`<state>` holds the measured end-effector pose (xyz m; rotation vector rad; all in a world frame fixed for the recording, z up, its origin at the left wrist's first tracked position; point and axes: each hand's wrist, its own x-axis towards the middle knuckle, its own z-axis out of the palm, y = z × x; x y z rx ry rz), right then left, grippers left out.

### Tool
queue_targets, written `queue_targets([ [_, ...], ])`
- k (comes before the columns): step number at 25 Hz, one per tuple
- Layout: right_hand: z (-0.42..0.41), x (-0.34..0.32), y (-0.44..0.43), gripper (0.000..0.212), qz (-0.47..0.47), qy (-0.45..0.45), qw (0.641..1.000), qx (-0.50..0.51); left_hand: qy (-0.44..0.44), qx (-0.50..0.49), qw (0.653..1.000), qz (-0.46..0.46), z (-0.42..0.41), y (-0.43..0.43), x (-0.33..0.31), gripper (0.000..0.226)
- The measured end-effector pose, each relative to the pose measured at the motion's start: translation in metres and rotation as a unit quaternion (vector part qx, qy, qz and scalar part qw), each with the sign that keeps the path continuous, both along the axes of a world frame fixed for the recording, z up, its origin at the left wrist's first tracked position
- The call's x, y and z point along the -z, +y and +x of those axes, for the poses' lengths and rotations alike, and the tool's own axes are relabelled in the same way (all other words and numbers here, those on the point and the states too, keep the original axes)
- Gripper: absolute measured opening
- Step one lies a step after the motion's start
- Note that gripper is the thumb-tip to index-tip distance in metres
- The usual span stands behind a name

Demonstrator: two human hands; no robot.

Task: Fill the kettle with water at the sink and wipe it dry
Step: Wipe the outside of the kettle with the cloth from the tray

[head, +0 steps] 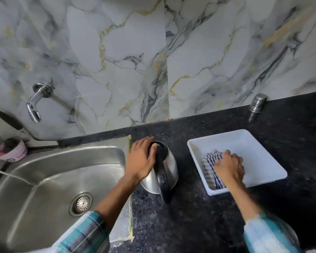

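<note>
A steel kettle [169, 168] with a black lid and black handle stands on the dark counter just right of the steel sink [49, 179]. My left hand [141, 159] rests flat on the kettle's lid, fingers spread over it. My right hand [229, 168] lies on a blue-and-white checked cloth [209, 162] inside a white plastic tray [254, 148], fingers curled into the cloth. The wall tap [35, 105] sits above the sink's left side, with no water running.
A pink tub with a scrubber [11, 150] sits at the sink's back left corner. A steel shaker [256, 105] stands by the wall at the back right. The drain strainer [82, 201] is in the sink's middle. Dark speckled counter [190, 216] spreads in front.
</note>
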<state>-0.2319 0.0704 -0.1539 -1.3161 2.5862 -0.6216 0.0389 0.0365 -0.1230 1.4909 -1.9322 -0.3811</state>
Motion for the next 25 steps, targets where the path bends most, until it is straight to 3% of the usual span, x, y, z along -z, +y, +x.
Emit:
queue_targets([
  [1, -0.031, 0.011, -0.003, 0.043, 0.071, -0.015, 0.997, 0.032, -0.015, 0.003, 1.000, 0.017, -0.015, 0.002, 0.001, 0.044],
  [3, -0.070, 0.038, -0.009, 0.057, 0.148, -0.130, 0.979, 0.048, -0.050, -0.011, 0.996, 0.070, -0.042, 0.004, 0.010, 0.047],
  [5, -0.090, 0.061, -0.012, 0.057, 0.161, -0.267, 0.950, 0.030, -0.089, -0.032, 0.991, 0.098, -0.058, 0.006, 0.024, 0.049],
  [7, -0.096, 0.070, -0.012, 0.044, 0.141, -0.368, 0.919, 0.021, -0.124, -0.047, 0.986, 0.103, -0.066, 0.006, 0.033, 0.050],
  [10, -0.085, 0.052, -0.006, 0.018, 0.055, -0.351, 0.933, -0.063, -0.163, -0.063, 0.979, 0.102, -0.072, 0.009, 0.041, 0.052],
  [14, -0.044, 0.031, 0.028, 0.037, -0.113, -0.300, 0.935, -0.154, -0.135, -0.067, 0.985, 0.083, -0.081, 0.028, 0.043, 0.054],
  [16, -0.009, 0.038, 0.054, 0.049, -0.143, -0.336, 0.901, -0.233, -0.127, -0.099, 0.985, 0.058, -0.087, 0.035, 0.042, 0.056],
  [19, 0.030, 0.067, 0.089, 0.059, -0.162, -0.452, 0.802, -0.355, -0.110, -0.112, 0.983, 0.095, -0.100, 0.046, 0.046, 0.064],
  [23, 0.017, 0.094, 0.068, 0.050, -0.227, -0.511, 0.768, -0.313, -0.123, -0.025, 0.983, 0.135, -0.114, 0.043, 0.048, 0.062],
  [25, 0.014, 0.093, 0.037, 0.041, -0.205, -0.573, 0.737, -0.293, -0.127, -0.005, 0.982, 0.142, -0.111, 0.039, 0.044, 0.063],
])
